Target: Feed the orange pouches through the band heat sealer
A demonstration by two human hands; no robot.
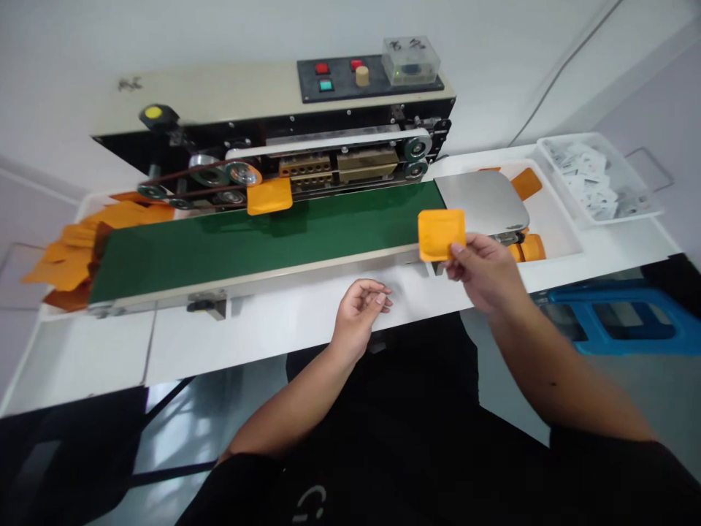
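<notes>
Pinching a square orange sachet in a closed right grip, just above the near right corner of the green conveyor belt; the left grip hangs open and empty over the white desk.

The person at work here wears a black short-sleeved top, with a small white printed mark on the chest that is curved, only partly in view and too unclear to read. The left sleeve and right sleeve both end above the elbows, leaving the left forearm and right forearm bare down to the ungloved left hand and right hand, whose fingernails are cut short. Further forward more black cloth shows, though from here it is hard to say whether it belongs to the top or to a pair of trousers
</notes>
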